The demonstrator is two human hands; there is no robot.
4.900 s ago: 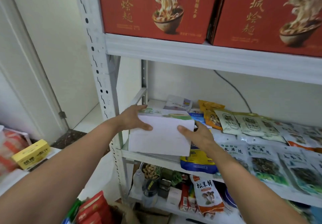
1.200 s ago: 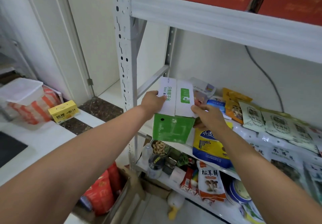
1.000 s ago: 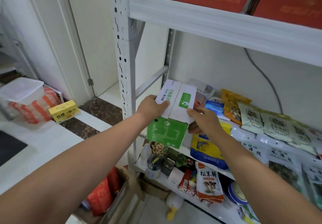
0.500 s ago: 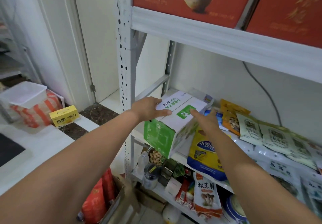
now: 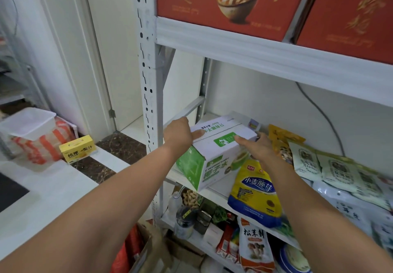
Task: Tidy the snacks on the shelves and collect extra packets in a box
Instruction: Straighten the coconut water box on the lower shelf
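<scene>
Head view shows the green-and-white carton standing at the left end of the shelf beside the snack packets, the left hand with its thumb flat on the top flap and its other fingers hidden, the right hand with its fingers wrapped around the carton's right side, probably settling it as the collecting box.

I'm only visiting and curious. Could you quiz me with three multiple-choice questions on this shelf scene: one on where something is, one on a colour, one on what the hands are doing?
1. Where does the green-and-white box stand? A. on the counter B. left end of the middle shelf C. top shelf
2. The bag overhanging the shelf edge beside it is: A. red B. black C. yellow and blue
3. Which hands hold the box? A. both B. left only C. neither
Answers: 1 B, it sits by the upright; 2 C, yellow above, blue below; 3 A, the left hand and right hand each grip its top.
</scene>
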